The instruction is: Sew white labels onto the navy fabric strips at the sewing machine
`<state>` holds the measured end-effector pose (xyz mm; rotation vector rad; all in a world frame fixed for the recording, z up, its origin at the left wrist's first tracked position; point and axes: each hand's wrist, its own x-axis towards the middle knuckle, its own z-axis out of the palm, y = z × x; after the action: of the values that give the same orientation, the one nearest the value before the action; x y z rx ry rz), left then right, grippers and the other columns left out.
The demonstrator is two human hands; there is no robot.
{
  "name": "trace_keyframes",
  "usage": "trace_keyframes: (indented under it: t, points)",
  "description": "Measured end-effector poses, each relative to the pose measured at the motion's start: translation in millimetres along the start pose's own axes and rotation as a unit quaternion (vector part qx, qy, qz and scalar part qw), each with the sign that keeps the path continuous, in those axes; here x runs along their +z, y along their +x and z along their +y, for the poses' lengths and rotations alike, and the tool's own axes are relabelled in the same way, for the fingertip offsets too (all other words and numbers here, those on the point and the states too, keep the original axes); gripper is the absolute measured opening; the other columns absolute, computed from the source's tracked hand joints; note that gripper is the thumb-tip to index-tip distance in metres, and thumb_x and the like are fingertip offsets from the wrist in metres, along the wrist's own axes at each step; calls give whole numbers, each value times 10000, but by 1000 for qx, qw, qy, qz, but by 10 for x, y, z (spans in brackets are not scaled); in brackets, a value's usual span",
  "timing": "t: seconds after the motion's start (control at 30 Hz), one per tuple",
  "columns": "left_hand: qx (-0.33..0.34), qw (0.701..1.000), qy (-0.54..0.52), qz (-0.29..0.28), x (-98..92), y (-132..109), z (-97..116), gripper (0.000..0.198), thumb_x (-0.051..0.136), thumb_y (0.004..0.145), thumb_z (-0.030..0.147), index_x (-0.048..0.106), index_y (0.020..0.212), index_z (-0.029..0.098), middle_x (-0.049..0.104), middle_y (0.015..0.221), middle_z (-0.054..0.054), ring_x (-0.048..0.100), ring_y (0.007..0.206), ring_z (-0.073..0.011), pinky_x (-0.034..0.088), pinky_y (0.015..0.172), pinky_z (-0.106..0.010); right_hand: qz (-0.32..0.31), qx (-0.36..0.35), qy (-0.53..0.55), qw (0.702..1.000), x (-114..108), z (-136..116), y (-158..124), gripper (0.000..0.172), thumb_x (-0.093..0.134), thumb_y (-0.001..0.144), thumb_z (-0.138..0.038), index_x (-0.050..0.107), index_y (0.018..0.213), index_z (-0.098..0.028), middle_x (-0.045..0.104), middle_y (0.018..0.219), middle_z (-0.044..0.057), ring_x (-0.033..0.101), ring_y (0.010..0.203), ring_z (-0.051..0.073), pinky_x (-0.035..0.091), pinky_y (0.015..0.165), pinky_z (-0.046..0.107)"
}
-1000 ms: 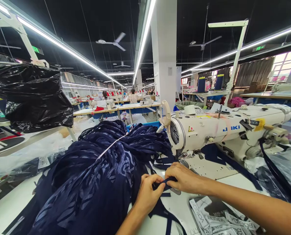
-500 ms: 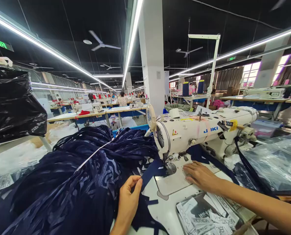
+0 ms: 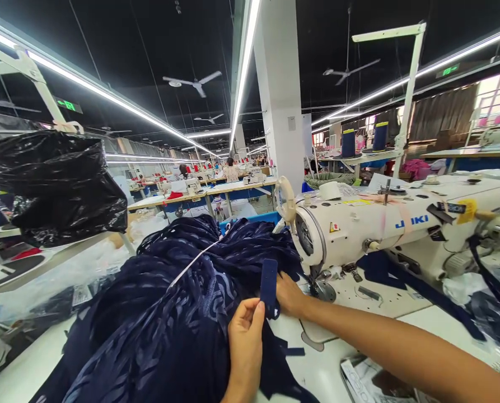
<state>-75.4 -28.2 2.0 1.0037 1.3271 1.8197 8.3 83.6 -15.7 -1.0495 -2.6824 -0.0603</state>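
My left hand [image 3: 246, 330] pinches a short navy fabric strip [image 3: 269, 282] between thumb and fingers, and the strip stands upright above them. Just to its right, my right hand [image 3: 290, 295] reaches across in front of the sewing machine [image 3: 354, 218], at the edge of a large navy garment pile [image 3: 169, 313]. Its fingertips are partly hidden behind the strip and the dark fabric, so its grip does not show. The needle area [image 3: 317, 285] is right of this hand. A white cord [image 3: 195, 260] lies across the pile.
A clear packet of labels [image 3: 371, 380] lies at the table's front right. More navy fabric [image 3: 426, 294] runs along the machine bed. At left hangs a black plastic bag [image 3: 56, 190]. Navy thread cones [image 3: 348, 144] stand behind the machine; a person [image 3: 232, 169] sits farther off.
My right hand has left the machine bed and moved left, beside the strip. The strip is away from the needle area and upright in my left hand. The view has turned left.
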Motion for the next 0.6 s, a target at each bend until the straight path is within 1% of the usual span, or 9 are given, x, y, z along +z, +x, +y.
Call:
trace_keyframes:
  t: [0.1,0.17,0.3,0.37,0.4,0.47,0.5,0.53,0.6]
  points:
    - [-3,1000,-5,-3,-5,5,-10,307,663,606,438,602,706,154,620,661,-19,597,697,-173,460,650,-256,-4,-19,-25,1000,-7,21,177,202,503,743,-162,613,885,-68,601,949,179,531,928,285,389,820,395]
    - [0,1000,-5,4,1,7,-7,309,669,597,440,603,698,156,614,645,-11,591,673,-163,461,648,-254,2,-29,-42,999,-32,20,158,192,505,731,-151,615,867,-71,602,908,180,543,868,291,406,754,394]
    - [22,1000,14,-6,28,-10,-13,270,660,611,415,601,685,162,604,633,-3,584,657,-157,465,641,-248,24,-63,-58,996,-126,29,-155,266,469,741,-117,568,988,-101,583,924,154,546,785,250,404,684,365]
    - [74,995,53,-41,49,-35,-31,207,629,657,372,602,681,169,600,648,-5,582,651,-156,468,625,-244,49,-122,-55,990,-189,84,-411,270,460,745,-104,552,997,-130,578,922,118,530,791,225,390,713,353]
    - [115,987,86,-67,62,-48,-41,167,607,686,341,602,680,174,600,664,-8,581,656,-154,469,628,-245,68,-160,-49,984,-220,131,-550,262,454,748,-95,551,987,-139,575,930,104,517,823,219,376,749,350]
    - [222,952,170,-124,101,-64,-57,104,557,740,262,602,692,182,602,719,-19,580,692,-152,468,652,-247,103,-209,-39,972,-278,268,-824,231,425,761,-66,557,934,-144,572,925,86,493,870,203,337,815,345]
    - [284,922,215,-152,130,-64,-61,100,528,762,223,601,707,182,599,748,-28,576,715,-152,466,659,-248,109,-216,-38,970,-304,355,-948,223,406,766,-46,562,890,-146,575,890,76,493,848,190,328,819,337]
    - [346,884,260,-175,167,-55,-63,113,502,779,187,598,721,180,592,763,-36,568,728,-151,462,659,-250,111,-211,-40,970,-330,453,-1056,223,390,765,-25,565,830,-148,578,841,65,496,801,179,326,810,334]
    - [463,789,344,-210,265,-15,-68,166,453,801,130,588,715,171,565,729,-40,540,708,-149,448,652,-267,110,-176,-48,977,-378,662,-1215,236,377,759,-3,558,724,-149,576,757,51,493,702,162,333,767,329]
